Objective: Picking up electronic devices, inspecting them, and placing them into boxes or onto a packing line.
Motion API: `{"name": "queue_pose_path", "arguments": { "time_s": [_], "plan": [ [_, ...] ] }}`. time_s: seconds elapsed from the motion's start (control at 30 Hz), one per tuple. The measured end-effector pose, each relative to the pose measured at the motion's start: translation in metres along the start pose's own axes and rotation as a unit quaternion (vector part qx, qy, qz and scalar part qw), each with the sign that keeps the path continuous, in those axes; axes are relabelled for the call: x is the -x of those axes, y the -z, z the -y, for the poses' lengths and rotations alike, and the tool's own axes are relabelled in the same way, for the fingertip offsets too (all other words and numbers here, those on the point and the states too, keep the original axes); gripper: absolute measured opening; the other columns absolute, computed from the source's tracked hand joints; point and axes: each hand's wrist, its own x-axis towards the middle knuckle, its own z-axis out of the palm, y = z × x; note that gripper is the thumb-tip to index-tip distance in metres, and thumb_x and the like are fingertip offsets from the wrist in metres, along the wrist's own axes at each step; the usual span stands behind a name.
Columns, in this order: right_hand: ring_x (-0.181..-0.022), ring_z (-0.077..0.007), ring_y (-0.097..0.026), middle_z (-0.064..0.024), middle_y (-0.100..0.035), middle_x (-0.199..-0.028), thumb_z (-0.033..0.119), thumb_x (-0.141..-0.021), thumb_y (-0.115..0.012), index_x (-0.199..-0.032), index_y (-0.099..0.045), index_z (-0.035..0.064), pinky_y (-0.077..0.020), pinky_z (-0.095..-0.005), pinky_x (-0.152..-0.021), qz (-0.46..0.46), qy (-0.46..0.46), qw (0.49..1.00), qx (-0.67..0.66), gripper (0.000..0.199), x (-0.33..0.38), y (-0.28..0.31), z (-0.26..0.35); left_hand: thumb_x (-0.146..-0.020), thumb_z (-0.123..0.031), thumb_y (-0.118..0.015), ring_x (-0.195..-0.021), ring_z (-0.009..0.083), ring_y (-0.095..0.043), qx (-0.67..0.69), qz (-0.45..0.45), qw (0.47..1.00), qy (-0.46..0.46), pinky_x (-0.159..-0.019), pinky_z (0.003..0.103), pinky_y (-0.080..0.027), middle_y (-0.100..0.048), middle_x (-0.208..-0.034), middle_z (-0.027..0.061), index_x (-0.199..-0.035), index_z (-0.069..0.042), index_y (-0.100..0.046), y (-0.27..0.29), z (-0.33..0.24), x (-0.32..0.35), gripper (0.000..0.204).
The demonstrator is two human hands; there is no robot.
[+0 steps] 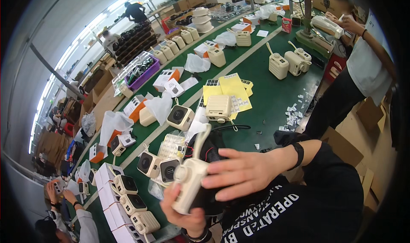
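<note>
One cream device [191, 184], held how?

"My left hand [180, 216] grips its lower end in a curled hold; my right hand [252, 168], opened nearly flat, reaches its side, contact too blurred to tell."

"Where, relative to the yellow sheets [232, 87]?"

"Nearer me than those sheets, which lie on the green worktop [269, 108], a second cream device [218, 107] at their near edge."

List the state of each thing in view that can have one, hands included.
Left hand, closed around the held cream device
Held cream device, tilted, strap raised
Right hand, open, outstretched beside it; contact unclear
Yellow sheets, flat, overlapping
Purple tray, open-topped, loaded
White boxes, lined up
</note>
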Motion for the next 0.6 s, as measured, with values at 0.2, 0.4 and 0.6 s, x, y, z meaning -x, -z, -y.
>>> {"name": "queue_pose_path", "arguments": {
  "time_s": [0.2,0.4,0.6],
  "plan": [
    [-0.127,-0.0352,-0.028,-0.0199,-0.025,-0.139,0.016,-0.067,-0.075,-0.133,-0.026,0.0013,-0.0255,-0.0437,-0.103,-0.104,-0.207,0.942,-0.241,0.083,-0.019,-0.015,0.011,-0.079,-0.059,-0.051,-0.091,0.0235,-0.057,0.127,-0.045,0.973,0.186,-0.077,0.031,-0.048,-0.053,-0.103,0.0188,-0.112,0.006,-0.041,-0.002,-0.024,-0.021,0.073],
    [-0.128,-0.0262,-0.029,-0.0155,-0.025,-0.14,0.015,-0.068,-0.076,-0.136,-0.019,0.0014,-0.0276,-0.0394,-0.103,-0.1,-0.314,0.862,-0.385,0.09,-0.023,-0.022,0.024,-0.081,-0.056,-0.051,-0.092,0.0239,-0.057,0.14,-0.047,0.97,0.194,-0.078,0.031,-0.049,-0.053,-0.103,0.0194,-0.112,0.006,-0.041,0.007,-0.029,-0.024,0.07],
    [-0.124,-0.0227,-0.034,-0.0136,-0.028,-0.137,0.015,-0.067,-0.077,-0.133,-0.025,0.0012,-0.0305,-0.0378,-0.101,-0.157,-0.365,0.788,-0.47,0.085,-0.018,-0.035,0.031,-0.081,-0.053,-0.052,-0.093,0.0242,-0.057,0.143,-0.041,0.97,0.192,-0.079,0.032,-0.049,-0.052,-0.104,0.0194,-0.113,0.005,-0.04,0.006,-0.025,-0.022,0.068]
  ]
}}
